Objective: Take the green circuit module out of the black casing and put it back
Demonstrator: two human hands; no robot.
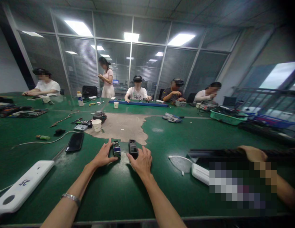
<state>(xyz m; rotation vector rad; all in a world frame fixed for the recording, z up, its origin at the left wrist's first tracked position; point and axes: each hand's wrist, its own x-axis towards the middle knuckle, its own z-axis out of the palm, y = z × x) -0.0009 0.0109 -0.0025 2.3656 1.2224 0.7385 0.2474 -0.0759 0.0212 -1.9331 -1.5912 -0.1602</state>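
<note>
My left hand has its thumb and fingertips at the near and far ends of a small circuit-board module with a blue part on it. Just to the right, my right hand grips a black plastic housing with openings in its upper face, the thumb on its left side and the fingers on its right. The two parts are side by side, a small gap apart, over the green table. Whether they rest on the surface is hard to tell.
On the left lie a black phone and a white power bank; a paper cup stands beyond. Gloves and a green basket are further right. Another person's hand reaches over a black bar at the right.
</note>
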